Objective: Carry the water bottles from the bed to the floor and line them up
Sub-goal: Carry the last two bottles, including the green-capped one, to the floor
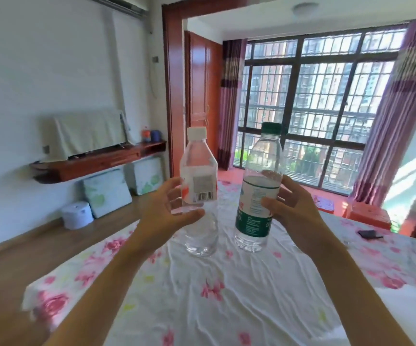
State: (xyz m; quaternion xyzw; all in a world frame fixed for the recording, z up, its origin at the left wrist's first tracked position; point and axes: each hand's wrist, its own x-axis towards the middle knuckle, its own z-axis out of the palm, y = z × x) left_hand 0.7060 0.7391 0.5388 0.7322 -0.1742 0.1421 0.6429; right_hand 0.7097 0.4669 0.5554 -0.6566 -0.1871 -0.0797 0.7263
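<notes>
A clear water bottle with a white cap (200,186) is upright over the flowered bed sheet (226,295). My left hand (169,211) wraps its middle, thumb in front and fingers behind. To its right is a taller bottle with a green cap and green label (259,196), also upright. My right hand (291,208) grips it at the label, thumb across the front. Both bottle bases are at or just above the sheet; I cannot tell if they touch it.
Wooden floor (14,245) runs along the left side of the bed, with a white round device (77,214) and cushions by the wall under a wooden shelf. A red stool (367,216) and a dark small object (370,234) are at the right.
</notes>
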